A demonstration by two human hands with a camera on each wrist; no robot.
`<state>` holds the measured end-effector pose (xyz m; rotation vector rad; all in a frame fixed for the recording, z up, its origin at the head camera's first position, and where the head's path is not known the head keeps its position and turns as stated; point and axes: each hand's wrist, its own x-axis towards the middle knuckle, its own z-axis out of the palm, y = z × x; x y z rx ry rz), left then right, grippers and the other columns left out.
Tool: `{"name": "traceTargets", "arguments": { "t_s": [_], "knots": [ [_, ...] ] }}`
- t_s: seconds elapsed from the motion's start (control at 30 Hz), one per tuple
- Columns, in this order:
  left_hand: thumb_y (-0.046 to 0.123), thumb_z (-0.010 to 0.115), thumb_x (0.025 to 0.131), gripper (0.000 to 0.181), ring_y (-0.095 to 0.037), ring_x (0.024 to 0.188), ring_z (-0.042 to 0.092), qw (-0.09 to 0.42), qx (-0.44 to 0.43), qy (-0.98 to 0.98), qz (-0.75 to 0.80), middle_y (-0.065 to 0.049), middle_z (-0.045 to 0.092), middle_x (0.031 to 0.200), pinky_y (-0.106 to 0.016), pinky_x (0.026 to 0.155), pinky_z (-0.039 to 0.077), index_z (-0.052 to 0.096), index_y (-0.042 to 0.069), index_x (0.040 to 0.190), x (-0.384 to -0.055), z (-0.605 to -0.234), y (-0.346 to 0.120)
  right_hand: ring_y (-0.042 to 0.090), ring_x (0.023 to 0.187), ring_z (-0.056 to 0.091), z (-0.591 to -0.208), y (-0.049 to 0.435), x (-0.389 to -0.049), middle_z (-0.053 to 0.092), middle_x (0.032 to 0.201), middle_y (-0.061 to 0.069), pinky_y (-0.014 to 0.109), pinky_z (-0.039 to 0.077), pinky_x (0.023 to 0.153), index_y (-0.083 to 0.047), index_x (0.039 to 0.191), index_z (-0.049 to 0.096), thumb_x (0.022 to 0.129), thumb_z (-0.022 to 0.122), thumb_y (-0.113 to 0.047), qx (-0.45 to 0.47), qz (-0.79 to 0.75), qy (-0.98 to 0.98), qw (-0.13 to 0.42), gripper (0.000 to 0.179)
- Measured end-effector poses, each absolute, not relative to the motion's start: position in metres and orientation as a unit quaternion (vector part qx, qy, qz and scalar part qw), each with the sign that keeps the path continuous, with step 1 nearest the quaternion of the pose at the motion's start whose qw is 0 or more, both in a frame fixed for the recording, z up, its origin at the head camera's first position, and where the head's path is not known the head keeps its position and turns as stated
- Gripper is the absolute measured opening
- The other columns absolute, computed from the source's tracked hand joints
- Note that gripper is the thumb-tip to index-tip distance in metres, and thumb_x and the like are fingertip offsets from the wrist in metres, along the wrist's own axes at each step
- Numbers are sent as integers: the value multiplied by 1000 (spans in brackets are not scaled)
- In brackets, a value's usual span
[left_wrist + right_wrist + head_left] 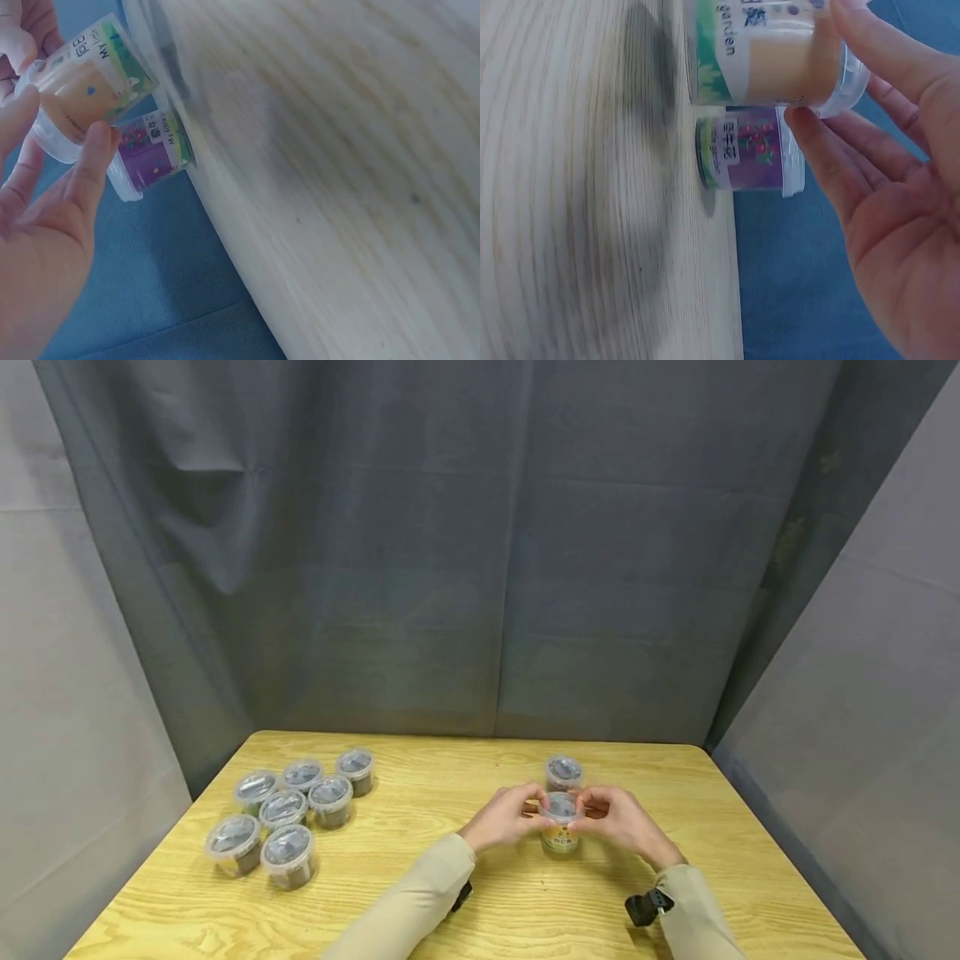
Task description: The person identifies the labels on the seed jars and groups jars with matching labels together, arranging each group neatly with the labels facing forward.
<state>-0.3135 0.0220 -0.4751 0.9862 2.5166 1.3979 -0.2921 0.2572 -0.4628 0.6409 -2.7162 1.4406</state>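
Note:
A small clear plastic tub (559, 838) with a lid and an orange label stands upright at the right part of the table. My left hand (510, 817) pinches its lid rim from the left, thumb in front and fingers behind. On the opposite side, my right hand (618, 820) pinches the same rim. The wrist views show the orange label with "My little garden" print, and fingertips at the lid edge. Just behind it sits a second lidded tub (563, 772), its label purple with red flowers in the right wrist view (756, 154); neither hand grips it.
Several more lidded tubs (285, 810) with dark contents stand grouped at the left of the wooden table (420, 777). A dark grey curtain (510, 568) hangs behind the table's far edge, with pale cloth panels (847, 693) at both sides.

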Motion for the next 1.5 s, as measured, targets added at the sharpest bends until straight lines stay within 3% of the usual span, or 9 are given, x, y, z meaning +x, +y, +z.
{"name": "traceTargets", "arguments": {
  "t_s": [0.13,0.33,0.47,0.7,1.03,1.27,1.5],
  "knots": [
    [22,75,87,19,-11,109,66,40,326,836,440,-1,68,115,-17,87,53,58,15,90,-315,-477,32,37,120,60,-467,266,-293,60,132,22,36,54,97,-4,85,62,80,82,-22,202,460,-865,-10,27],
    [25,77,85,20,0,94,64,24,321,844,430,4,68,105,-14,76,51,59,17,89,-318,-479,47,39,123,58,-472,279,-295,55,137,25,32,54,97,-4,87,61,80,82,-20,189,473,-860,-18,27],
    [25,77,86,18,0,84,60,16,305,847,435,5,68,99,-15,69,50,61,18,89,-317,-479,55,41,125,55,-472,286,-298,52,141,27,33,53,98,-3,89,62,82,80,-18,189,480,-856,-25,24],
    [22,76,87,13,-7,103,66,-2,299,855,423,1,71,113,-19,86,54,63,20,90,-318,-483,63,42,126,54,-474,290,-300,50,142,27,32,54,96,-5,90,66,82,79,-14,181,480,-858,-24,19],
    [22,74,88,12,-4,103,65,-2,302,870,390,3,70,114,-15,81,53,63,21,92,-320,-484,65,43,124,55,-475,290,-301,56,136,25,43,54,95,-10,86,70,80,81,-17,178,429,-886,17,15],
    [20,75,88,13,-5,101,66,4,304,864,401,2,70,113,-15,79,53,63,20,91,-318,-484,64,40,124,56,-476,289,-300,56,138,23,36,56,94,-11,84,71,79,82,-17,154,432,-889,4,14],
    [20,75,88,12,-5,101,66,4,303,862,407,1,70,113,-14,78,53,63,19,91,-317,-483,64,40,123,57,-476,288,-301,55,138,23,38,56,93,-12,84,71,79,82,-18,153,426,-892,5,13]
  ]
}}
